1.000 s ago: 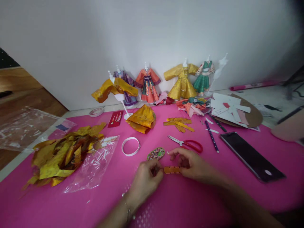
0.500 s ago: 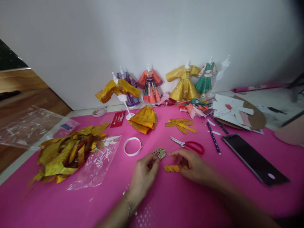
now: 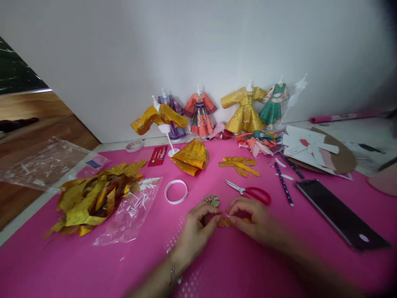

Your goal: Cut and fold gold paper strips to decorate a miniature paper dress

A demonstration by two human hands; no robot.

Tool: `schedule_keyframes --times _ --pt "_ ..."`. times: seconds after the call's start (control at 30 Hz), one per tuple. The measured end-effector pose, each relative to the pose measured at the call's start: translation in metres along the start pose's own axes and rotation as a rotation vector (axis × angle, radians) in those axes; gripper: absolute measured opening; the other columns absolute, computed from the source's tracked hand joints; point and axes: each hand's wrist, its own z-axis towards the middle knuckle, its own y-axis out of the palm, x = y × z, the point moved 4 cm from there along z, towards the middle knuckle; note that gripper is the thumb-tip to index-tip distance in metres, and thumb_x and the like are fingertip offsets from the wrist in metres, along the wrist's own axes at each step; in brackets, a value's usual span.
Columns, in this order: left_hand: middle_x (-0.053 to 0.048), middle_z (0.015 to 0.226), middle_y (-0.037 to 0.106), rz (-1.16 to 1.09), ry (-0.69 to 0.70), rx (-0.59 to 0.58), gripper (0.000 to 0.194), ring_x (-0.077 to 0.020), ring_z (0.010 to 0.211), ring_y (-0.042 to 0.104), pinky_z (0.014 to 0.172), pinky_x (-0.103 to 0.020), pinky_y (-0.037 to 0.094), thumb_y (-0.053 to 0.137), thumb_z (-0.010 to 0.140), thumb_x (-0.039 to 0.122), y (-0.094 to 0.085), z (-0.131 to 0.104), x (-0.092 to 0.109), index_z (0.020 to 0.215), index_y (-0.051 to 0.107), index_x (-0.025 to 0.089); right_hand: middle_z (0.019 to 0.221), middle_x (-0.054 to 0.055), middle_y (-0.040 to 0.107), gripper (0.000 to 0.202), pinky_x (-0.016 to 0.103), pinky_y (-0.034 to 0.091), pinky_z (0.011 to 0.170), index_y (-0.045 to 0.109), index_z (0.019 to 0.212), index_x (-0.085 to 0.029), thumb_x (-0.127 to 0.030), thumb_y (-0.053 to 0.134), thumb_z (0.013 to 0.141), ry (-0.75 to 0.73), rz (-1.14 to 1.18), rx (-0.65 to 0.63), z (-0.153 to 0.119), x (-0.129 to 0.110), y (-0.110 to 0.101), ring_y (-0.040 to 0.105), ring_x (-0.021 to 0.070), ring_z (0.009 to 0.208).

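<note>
My left hand [image 3: 198,225] and my right hand [image 3: 252,218] meet almost tip to tip low over the mat, both closed in a pinch. A tiny whitish spot shows at the right fingertips; whether it is a scrap or a fingernail is unclear. What the left fingers hold is hidden. Just below the fingertips lies a golden strip with dark dots [image 3: 224,223], partly covered by my hands. Behind my left hand is a small rounded, flower-patterned piece with a green patch [image 3: 213,201]. Red-handled scissors [image 3: 256,194] lie beyond my right hand, blades partly apart.
A white ring [image 3: 176,201], a folded gold cloth piece [image 3: 190,157] and gold strips [image 3: 240,165] lie farther back. Gold scraps [image 3: 96,198] and a plastic bag [image 3: 127,223] are left, a phone [image 3: 338,215] and dotted pen [image 3: 283,184] right. Dressed doll forms [image 3: 200,111] line the wall.
My two hands have come together over the dotted strip, the left moving right. The left hand has let go of the flower-patterned piece, which now rests behind it. The view has shifted slightly.
</note>
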Motion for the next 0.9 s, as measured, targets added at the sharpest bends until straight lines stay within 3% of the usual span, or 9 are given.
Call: schedule_keyframes --times 0.27,0.5,0.9 --pt "-0.002 0.08 0.061 0.031 0.016 -0.051 0.007 -0.0161 0.07 0.053 0.064 -0.027 0.04 0.065 0.085 0.023 0.006 -0.004 0.001 0.085 0.072 0.02 0.082 0.003 0.069 0.011 0.03 0.047 0.068 0.065 0.075 -0.021 -0.017 0.059 0.084 -0.014 0.016 -0.032 0.001 -0.003 0.004 0.063 0.0177 0.076" --pt "-0.001 0.076 0.058 0.046 0.013 -0.045 0.009 -0.016 0.069 0.051 0.062 -0.026 0.037 0.065 0.082 0.018 0.006 -0.003 0.005 0.073 0.066 0.018 0.08 0.002 0.068 0.011 0.029 0.045 0.064 0.065 0.076 -0.02 -0.015 0.058 0.083 -0.02 -0.001 -0.051 0.001 0.002 0.007 0.061 0.0167 0.073" --pt "0.0 0.072 0.057 0.097 0.037 -0.041 0.011 -0.0144 0.066 0.05 0.059 -0.025 0.035 0.064 0.079 0.01 0.007 -0.003 0.002 0.07 0.065 0.017 0.077 0.001 0.065 0.013 0.028 0.043 0.062 0.064 0.074 -0.021 -0.016 0.058 0.084 -0.038 -0.026 -0.082 0.0 0.007 0.011 0.059 0.0157 0.07"
